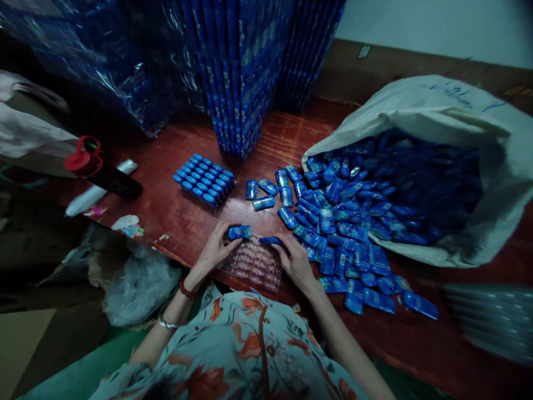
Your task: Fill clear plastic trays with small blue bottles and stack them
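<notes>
My left hand point(217, 244) is closed on a small blue flat container point(239, 232) with a printed label, above the far left corner of a clear plastic tray. My right hand point(295, 260) grips a second blue container point(270, 240) by its end, at the tray's far right side. The clear tray point(254, 262) lies on the table close to my body, with rows of moulded hollows. Just beyond it are several loose blue containers point(264, 202). Farther left stands a tray packed with blue containers point(205, 179), their ends upward.
A white sack point(453, 244) lies on its side at the right, spilling a pile of blue containers point(350, 222) toward me. Tall stacks of blue packs point(237, 83) rise at the back. A red-lidded bottle point(112, 178) stands left. Stacked clear trays point(491, 316) sit at the right edge.
</notes>
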Demonstrator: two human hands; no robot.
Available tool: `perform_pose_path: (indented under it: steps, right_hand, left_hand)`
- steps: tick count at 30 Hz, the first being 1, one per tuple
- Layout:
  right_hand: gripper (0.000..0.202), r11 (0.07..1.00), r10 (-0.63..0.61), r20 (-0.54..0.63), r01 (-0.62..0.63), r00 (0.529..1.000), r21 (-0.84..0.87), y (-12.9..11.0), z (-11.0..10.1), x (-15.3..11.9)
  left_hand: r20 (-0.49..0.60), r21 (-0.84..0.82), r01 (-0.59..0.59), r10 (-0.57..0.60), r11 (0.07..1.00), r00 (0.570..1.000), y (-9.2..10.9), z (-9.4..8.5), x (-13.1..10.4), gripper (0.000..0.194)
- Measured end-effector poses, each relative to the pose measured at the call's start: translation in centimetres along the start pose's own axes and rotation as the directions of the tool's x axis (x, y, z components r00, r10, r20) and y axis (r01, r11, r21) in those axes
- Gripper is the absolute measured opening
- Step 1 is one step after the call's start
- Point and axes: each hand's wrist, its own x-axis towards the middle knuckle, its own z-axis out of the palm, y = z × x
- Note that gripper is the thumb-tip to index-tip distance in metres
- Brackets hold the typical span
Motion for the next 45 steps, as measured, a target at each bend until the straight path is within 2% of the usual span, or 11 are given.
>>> perform_pose_path:
  steps: [5,7,14,22,28,34,38,40,41,43,45]
  right_hand:
    - [0.030,0.983,-0.034,0.084,0.048,0.996,-0.175,-0.4,0.2,-0.4]
    - [0.030,0.962,-0.040,0.120,0.071,0.992,-0.263,-0.7,0.0,-0.2]
    - [0.029,0.894,0.006,0.242,0.103,0.970,-0.435,-1.4,-0.7,0.7]
    - [0.035,0.778,0.017,0.371,0.222,0.928,-0.589,-3.3,-1.3,2.0]
    - [0.039,0.709,0.005,0.433,0.302,0.902,-0.637,-4.8,-0.6,2.8]
    - [0.032,0.719,0.038,0.418,0.266,0.908,-0.643,-5.4,0.6,3.0]
    - [0.032,0.838,0.034,0.342,0.160,0.939,-0.522,-3.8,-0.1,2.2]
    - [0.033,0.898,0.024,0.277,0.101,0.961,-0.429,-2.6,-1.2,2.0]
    - [0.033,0.908,0.036,0.236,0.067,0.971,-0.413,-2.0,-1.7,2.1]
    - [0.031,0.877,0.103,0.138,-0.024,0.985,-0.479,-1.0,-2.7,2.6]
    - [0.031,0.779,0.183,0.064,-0.105,0.981,-0.619,-0.4,-3.2,3.7]
  left_hand:
    - [0.057,0.170,-0.125,0.117,0.978,0.991,0.8,-0.3,-1.0,0.030]
    - [0.093,0.268,-0.145,0.124,0.952,0.988,1.3,-0.1,-1.2,0.031]
    - [0.308,0.672,-0.192,-0.035,0.715,0.951,2.7,0.3,-0.7,0.024]
    - [0.453,0.778,-0.304,-0.155,0.551,0.878,5.4,0.6,0.9,0.034]
    - [0.534,0.777,-0.374,-0.217,0.506,0.817,7.6,0.9,2.2,0.029]
    - [0.596,0.745,-0.437,-0.211,0.504,0.774,8.8,1.3,3.3,0.033]
    - [0.605,0.717,-0.486,-0.101,0.500,0.789,7.4,1.0,3.2,0.028]
    - [0.610,0.679,-0.502,-0.033,0.535,0.791,6.5,0.1,3.4,0.024]
    - [0.607,0.652,-0.504,0.008,0.565,0.795,6.2,-0.4,3.7,0.029]
    - [0.576,0.589,-0.502,0.107,0.633,0.811,5.8,-1.3,5.0,0.041]
    - [0.507,0.541,-0.480,0.188,0.690,0.841,5.8,-1.5,6.9,0.038]
